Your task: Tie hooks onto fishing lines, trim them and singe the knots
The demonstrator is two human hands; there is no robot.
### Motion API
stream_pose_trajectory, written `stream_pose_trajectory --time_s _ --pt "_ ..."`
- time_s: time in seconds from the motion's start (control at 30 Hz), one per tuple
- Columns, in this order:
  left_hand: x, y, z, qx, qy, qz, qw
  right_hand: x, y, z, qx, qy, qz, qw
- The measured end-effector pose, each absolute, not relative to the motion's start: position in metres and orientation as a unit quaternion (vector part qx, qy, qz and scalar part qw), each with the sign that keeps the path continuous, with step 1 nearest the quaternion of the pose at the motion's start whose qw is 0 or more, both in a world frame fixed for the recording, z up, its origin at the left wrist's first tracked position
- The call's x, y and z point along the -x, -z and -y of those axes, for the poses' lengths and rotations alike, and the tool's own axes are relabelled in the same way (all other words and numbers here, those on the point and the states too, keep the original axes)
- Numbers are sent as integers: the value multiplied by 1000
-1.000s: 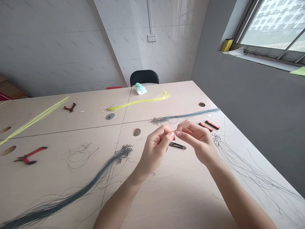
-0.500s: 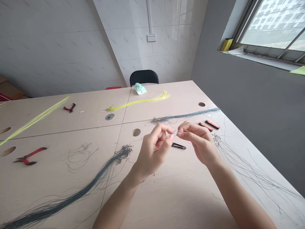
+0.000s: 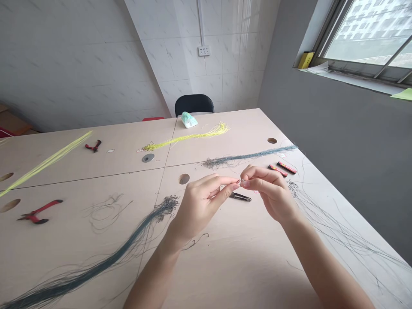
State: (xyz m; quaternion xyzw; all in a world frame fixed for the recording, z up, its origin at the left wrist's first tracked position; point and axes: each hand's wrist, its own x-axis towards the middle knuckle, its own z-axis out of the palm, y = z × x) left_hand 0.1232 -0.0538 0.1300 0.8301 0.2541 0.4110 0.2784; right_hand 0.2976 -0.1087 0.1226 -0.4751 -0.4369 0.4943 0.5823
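Note:
Above the table, my left hand (image 3: 206, 195) and my right hand (image 3: 268, 186) meet fingertip to fingertip. A small fish hook (image 3: 240, 182) is pinched between them, mostly covered by the fingers. The left thumb and forefinger close on its bend, while the right fingers grip its other end; whether line is tied there I cannot tell. Just beneath the hands lie black thread snips (image 3: 241, 197). Several loose hooks (image 3: 195, 242) rest near my left wrist. Left of that hand runs a thick bundle of blue-grey line (image 3: 119, 253) with a cluster of hooks (image 3: 169, 205) at its end.
Red-handled pliers (image 3: 40, 212) and smaller pliers (image 3: 93, 146) lie left, near a yellow line bundle (image 3: 51, 161). Farther back are another yellow bundle (image 3: 186, 137), a blue-grey bundle (image 3: 257, 153) and a pale green packet (image 3: 189, 120). Two red-and-black packets (image 3: 286, 167) and loose lines (image 3: 341, 227) lie right.
My left hand has moved right and its fingertips have closed on the hook, whose bend showed between the hands before. My right hand has hardly moved.

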Motion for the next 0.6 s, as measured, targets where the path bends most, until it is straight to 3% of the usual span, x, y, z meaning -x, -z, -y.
stream_pose_trajectory --time_s 0.33,0.6 --pt "-125 -131 52 -796 -332 -325 387 -299 -120 107 501 -491 442 559" --pt "-128 -109 40 -786 -273 -350 431 -322 -92 105 567 -506 460 460"
